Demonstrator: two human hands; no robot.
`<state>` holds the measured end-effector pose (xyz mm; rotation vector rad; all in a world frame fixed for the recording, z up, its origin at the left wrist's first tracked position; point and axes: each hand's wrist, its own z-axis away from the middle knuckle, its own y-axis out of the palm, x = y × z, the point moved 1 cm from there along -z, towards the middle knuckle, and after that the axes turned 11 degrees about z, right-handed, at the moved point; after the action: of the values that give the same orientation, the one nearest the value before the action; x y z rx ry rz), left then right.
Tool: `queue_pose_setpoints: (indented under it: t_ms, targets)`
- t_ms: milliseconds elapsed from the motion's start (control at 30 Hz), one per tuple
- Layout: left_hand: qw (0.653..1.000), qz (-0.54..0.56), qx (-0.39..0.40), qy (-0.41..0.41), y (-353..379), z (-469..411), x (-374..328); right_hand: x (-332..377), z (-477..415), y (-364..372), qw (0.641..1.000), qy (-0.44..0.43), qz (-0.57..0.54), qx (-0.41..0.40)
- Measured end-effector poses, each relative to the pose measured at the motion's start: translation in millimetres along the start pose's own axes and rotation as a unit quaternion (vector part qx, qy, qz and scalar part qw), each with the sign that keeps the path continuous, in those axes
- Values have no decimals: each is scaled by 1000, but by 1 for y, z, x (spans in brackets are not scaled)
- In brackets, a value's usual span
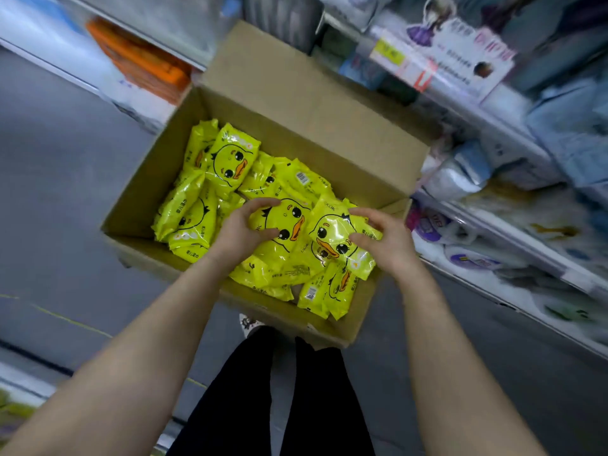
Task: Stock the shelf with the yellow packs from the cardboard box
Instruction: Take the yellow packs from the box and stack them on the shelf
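Yellow packs: glossy, printed with a cartoon duck face, lying loose in a heap inside the cardboard box, some face up, some showing barcodes.
Centre pack: top of the heap, face up; left hand grips it, fingers curled over its upper edge, thumb on the print.
Right pack: just beside the centre pack and overlapping it; right hand grips it at its right end, fingers curled, thumb on the front.
Box: open-topped, far flap raised, standing on the grey floor.
Shelf: right of the box, tiers of blurred pale goods.
Orange packs: upper left, on another shelf.
Black trousers and one shoe: near the box's closer edge.
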<state>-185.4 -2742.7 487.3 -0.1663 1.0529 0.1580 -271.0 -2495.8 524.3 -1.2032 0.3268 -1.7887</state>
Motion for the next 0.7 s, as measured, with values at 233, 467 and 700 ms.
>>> queue_pose_setpoints:
  t_ms: [233,467,700]
  targets:
    - [997,18,32,72,13,41,-78,20,64,-41,986,-2,-85,-146]
    - [988,47,69,128,50,77,-121,22,124,-75,952,7,-173,-252]
    - [980,67,112,147,107,106,-158,1,175,-123,933,7,-178,-313]
